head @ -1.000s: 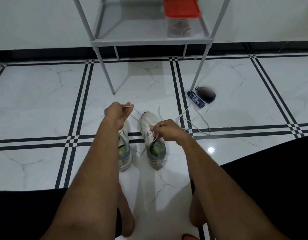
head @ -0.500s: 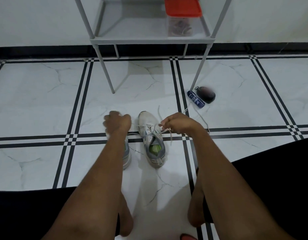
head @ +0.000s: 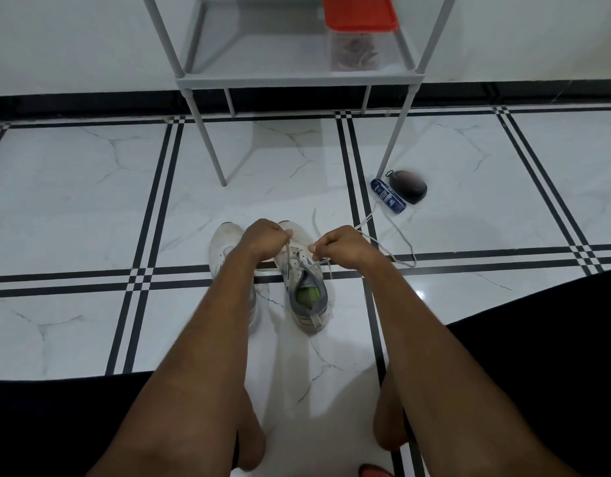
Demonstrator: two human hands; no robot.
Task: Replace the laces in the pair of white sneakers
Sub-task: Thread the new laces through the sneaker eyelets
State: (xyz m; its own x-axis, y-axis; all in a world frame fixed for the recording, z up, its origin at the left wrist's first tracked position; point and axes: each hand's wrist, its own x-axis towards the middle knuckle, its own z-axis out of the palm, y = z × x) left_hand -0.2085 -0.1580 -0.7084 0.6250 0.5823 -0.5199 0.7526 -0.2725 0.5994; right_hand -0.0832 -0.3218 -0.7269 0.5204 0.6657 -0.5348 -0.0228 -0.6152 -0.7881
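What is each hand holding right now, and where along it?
Both hold the lace of the right-hand sneaker: left hand and right hand each pinch a strand just above the eyelets.

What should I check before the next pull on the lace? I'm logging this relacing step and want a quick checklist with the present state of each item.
1. Left hand pinches a lace end: ok, a strand runs down from its fingers to the shoe.
2. Right hand grips the lace: ok, fingers curled round it.
3. Right sneaker upright on the floor: ok.
4. Lace threaded through the right eyelets: cannot tell, the hands cover them.
5. Loose tail free of the blue tube: cannot tell; it loops close beside it.
6. Left sneaker laced: cannot tell, the forearm hides most of it.
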